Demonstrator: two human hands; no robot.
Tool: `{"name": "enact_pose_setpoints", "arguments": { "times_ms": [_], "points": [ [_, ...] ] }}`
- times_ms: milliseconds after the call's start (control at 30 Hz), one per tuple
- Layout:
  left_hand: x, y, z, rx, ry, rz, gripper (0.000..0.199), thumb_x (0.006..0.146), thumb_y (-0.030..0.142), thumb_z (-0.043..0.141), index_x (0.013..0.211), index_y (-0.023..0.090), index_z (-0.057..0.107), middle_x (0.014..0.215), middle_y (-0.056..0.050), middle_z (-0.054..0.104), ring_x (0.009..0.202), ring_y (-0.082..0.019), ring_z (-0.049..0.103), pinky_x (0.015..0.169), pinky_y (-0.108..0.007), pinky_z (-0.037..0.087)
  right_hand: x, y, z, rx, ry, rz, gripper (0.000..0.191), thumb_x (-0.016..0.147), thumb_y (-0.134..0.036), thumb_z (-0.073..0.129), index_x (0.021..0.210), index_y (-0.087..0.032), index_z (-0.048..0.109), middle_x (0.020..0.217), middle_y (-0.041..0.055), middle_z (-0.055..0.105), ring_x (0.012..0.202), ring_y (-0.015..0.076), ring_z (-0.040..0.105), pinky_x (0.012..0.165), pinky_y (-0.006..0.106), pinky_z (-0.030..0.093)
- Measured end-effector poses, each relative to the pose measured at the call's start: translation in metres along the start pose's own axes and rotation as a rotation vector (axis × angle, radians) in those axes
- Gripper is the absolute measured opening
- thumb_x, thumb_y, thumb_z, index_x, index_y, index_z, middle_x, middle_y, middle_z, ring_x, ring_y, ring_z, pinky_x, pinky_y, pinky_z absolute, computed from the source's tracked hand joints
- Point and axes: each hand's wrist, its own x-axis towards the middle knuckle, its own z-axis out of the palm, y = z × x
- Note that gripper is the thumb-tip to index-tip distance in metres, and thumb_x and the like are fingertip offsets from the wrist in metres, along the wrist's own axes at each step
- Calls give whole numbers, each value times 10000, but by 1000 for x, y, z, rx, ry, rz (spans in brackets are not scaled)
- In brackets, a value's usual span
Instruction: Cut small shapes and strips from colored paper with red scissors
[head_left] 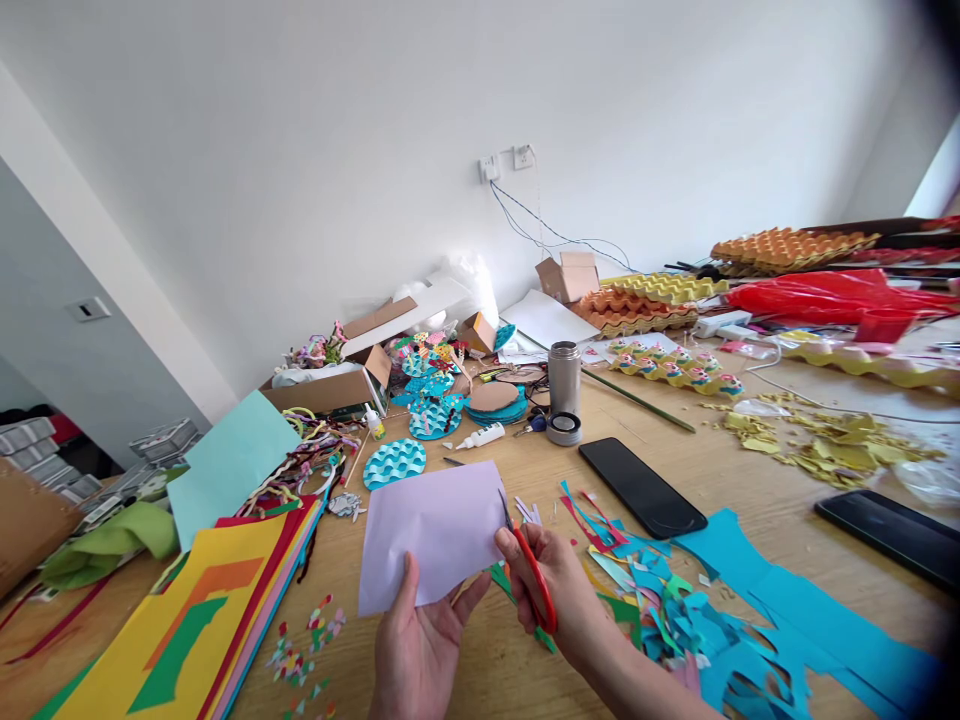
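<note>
My left hand (421, 640) grips a sheet of lilac paper (439, 525) from below, thumb on the front and fingers behind it. In my right hand (551, 580) is a pair of scissors (538, 580) with red-orange handles. The blades meet the paper's right edge near its upper corner; how far they are spread is hard to tell. Thin lilac strips (528, 512) lie just right of the sheet. Beyond its top edge rests a blue disc with white wavy lines (394, 463).
Colored paper sheets (247, 590) are stacked at left. Blue paper scraps (690, 620) and a black phone (641, 487) lie at right. Behind stand a metal flask (564, 380), a white glue bottle (481, 436) and decorated egg-carton strips (675, 367). Small confetti (300, 650) is scattered front left.
</note>
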Motion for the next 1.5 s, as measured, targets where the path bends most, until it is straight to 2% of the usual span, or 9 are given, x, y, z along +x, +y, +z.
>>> {"name": "enact_pose_setpoints", "arguments": {
  "times_ms": [200,600,733,967,1133,1500],
  "points": [
    [0,1,1,-26,-52,-10,332,940,262,390,1142,271,653,1168,-104,643,1040,-293,628,881,-485,517,-2,-2,1,-1,9,4,476,681,-633,607,636,-215,384,353,-84,505,239,67,445,253,139,299],
    [-1,2,0,53,4,13,315,928,249,416,1093,258,684,1127,-115,669,1003,-310,645,825,-515,535,-2,-8,0,-30,17,13,477,708,-625,585,589,-195,418,360,-71,498,251,60,440,278,149,269],
    [-1,2,-2,30,20,-25,302,919,232,440,1096,277,680,1122,-100,677,998,-297,650,802,-483,552,-2,-11,0,-10,7,4,443,698,-577,621,607,-205,398,345,-87,481,257,62,442,281,145,301],
    [1,2,-8,-54,6,-90,320,916,229,447,1172,286,630,1159,-87,665,1041,-284,630,867,-486,521,-1,-7,-2,-19,15,-8,431,697,-552,630,614,-208,385,342,-85,498,243,62,438,263,141,290],
    [0,5,-7,-9,43,-81,326,908,237,467,1198,280,611,1148,-88,671,1045,-293,627,899,-517,493,1,-7,-2,-34,23,12,430,688,-552,639,623,-209,388,377,-77,527,260,69,467,276,148,311],
    [-1,7,-3,40,132,-75,343,879,226,525,1212,271,597,1088,-93,698,986,-291,655,851,-494,528,2,-6,-2,-4,35,25,445,660,-573,647,637,-216,382,367,-86,517,251,64,450,271,144,322]
  ]
}}
